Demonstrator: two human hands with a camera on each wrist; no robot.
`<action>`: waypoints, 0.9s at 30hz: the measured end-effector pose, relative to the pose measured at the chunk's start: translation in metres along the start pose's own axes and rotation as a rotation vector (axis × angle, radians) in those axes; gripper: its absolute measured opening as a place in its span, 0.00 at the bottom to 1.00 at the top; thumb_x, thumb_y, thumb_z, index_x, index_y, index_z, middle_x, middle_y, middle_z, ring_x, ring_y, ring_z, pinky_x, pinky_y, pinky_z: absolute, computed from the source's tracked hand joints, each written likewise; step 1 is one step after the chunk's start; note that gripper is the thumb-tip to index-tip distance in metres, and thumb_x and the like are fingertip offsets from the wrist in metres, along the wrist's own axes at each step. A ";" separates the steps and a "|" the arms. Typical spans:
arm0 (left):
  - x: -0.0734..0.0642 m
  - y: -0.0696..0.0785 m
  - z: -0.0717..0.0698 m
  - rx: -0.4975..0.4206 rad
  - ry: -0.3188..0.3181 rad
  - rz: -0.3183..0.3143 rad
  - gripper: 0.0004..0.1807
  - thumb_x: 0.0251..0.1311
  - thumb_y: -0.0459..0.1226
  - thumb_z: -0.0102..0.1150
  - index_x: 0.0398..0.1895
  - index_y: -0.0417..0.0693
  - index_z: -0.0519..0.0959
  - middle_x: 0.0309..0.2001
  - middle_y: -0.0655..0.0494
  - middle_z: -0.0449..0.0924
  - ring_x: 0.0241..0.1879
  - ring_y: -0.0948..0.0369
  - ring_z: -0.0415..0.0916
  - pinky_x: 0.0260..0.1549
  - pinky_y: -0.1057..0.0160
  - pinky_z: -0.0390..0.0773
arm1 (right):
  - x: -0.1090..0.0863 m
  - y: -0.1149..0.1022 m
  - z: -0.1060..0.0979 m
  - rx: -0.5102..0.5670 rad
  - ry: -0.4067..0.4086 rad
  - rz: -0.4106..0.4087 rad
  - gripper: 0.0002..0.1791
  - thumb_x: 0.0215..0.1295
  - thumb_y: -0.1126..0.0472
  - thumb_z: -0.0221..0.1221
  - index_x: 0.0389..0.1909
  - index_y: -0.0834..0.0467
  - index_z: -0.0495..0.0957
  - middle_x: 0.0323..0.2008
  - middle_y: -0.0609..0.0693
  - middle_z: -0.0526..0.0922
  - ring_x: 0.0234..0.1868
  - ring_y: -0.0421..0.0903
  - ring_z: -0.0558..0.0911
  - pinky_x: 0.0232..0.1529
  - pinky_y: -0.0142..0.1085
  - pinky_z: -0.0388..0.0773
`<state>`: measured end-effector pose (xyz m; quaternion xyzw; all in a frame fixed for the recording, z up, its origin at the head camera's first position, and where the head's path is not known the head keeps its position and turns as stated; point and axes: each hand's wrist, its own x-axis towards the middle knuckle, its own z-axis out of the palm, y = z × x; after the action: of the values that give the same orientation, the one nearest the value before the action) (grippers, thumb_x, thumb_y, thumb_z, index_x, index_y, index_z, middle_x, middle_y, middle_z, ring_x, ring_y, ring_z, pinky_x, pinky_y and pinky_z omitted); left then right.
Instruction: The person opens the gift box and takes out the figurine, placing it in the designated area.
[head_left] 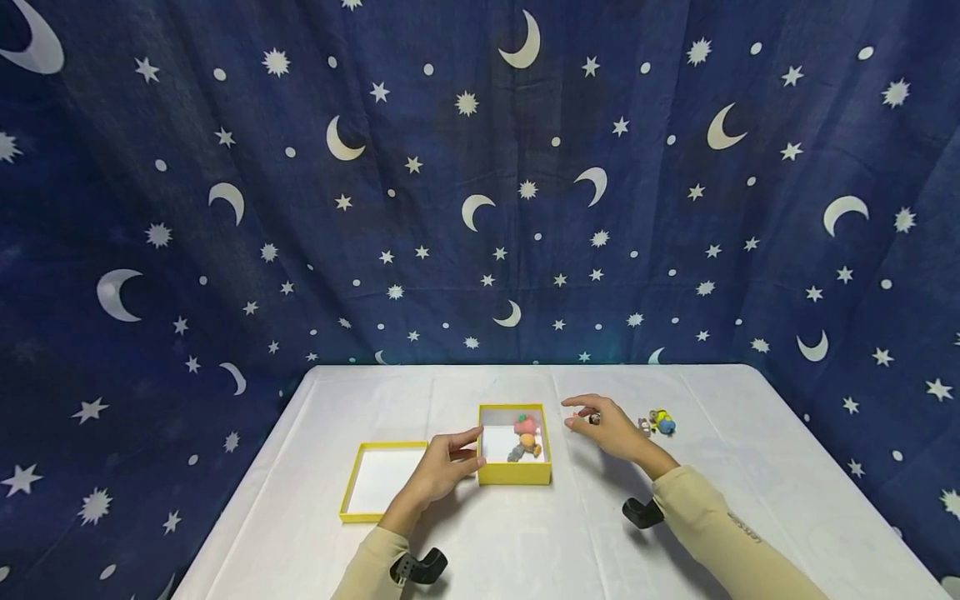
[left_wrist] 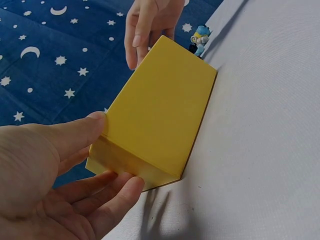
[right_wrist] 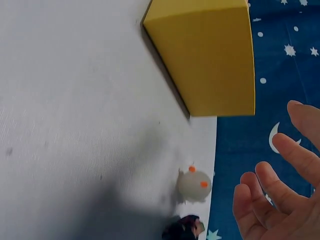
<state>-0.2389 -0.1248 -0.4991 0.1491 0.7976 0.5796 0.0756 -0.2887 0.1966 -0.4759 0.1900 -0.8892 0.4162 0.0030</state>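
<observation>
My left hand [head_left: 441,471] rests its thumb and fingertips against the left side of an open yellow box [head_left: 514,474]. Inside the box, along its right side, lie a pink figure with a green top [head_left: 525,425], an orange figure [head_left: 529,443] and a small grey piece [head_left: 516,452]. Right of the box, my right hand [head_left: 611,429] hovers with fingers spread and nothing between them. Close by it on the table are a whitish round toy with orange spots [right_wrist: 194,186] and a dark little figure [right_wrist: 182,229], both partly covered by the hand in the head view.
A shallow yellow-rimmed lid [head_left: 363,480] with a white inside lies left of the box, behind my left forearm. Beyond my right wrist sit a yellow-and-blue figure [head_left: 663,422] and a small brownish figure [head_left: 644,427]. A starry blue curtain [head_left: 420,208] hangs behind the white table [head_left: 525,550].
</observation>
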 end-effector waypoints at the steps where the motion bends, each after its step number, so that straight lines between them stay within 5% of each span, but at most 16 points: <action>1: 0.000 0.000 0.000 0.000 -0.001 -0.002 0.30 0.61 0.34 0.61 0.67 0.40 0.68 0.66 0.36 0.70 0.56 0.44 0.78 0.51 0.56 0.81 | 0.000 -0.001 0.002 0.003 -0.005 -0.001 0.21 0.64 0.54 0.62 0.56 0.57 0.79 0.58 0.61 0.78 0.53 0.58 0.79 0.44 0.41 0.78; 5: 0.001 -0.001 0.000 0.010 -0.005 -0.005 0.30 0.61 0.35 0.62 0.67 0.40 0.69 0.66 0.37 0.70 0.57 0.45 0.78 0.51 0.59 0.81 | 0.003 -0.008 0.009 0.026 -0.009 0.001 0.21 0.63 0.54 0.63 0.55 0.57 0.79 0.59 0.60 0.77 0.54 0.61 0.77 0.42 0.37 0.76; 13: -0.002 0.002 0.000 -0.003 -0.003 -0.004 0.30 0.61 0.36 0.62 0.67 0.42 0.68 0.66 0.37 0.69 0.57 0.45 0.77 0.54 0.51 0.79 | 0.007 -0.022 0.023 0.063 -0.045 -0.058 0.19 0.64 0.60 0.61 0.55 0.58 0.78 0.59 0.60 0.77 0.58 0.65 0.73 0.52 0.56 0.76; 27: 0.000 0.000 -0.001 -0.001 -0.009 -0.003 0.31 0.60 0.37 0.63 0.67 0.41 0.69 0.66 0.37 0.70 0.57 0.45 0.77 0.52 0.56 0.80 | 0.016 -0.037 0.043 0.023 -0.101 -0.075 0.24 0.59 0.59 0.66 0.57 0.61 0.78 0.68 0.67 0.64 0.69 0.65 0.63 0.65 0.65 0.61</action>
<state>-0.2390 -0.1256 -0.4984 0.1506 0.7972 0.5791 0.0802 -0.2845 0.1376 -0.4737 0.2439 -0.8757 0.4158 -0.0284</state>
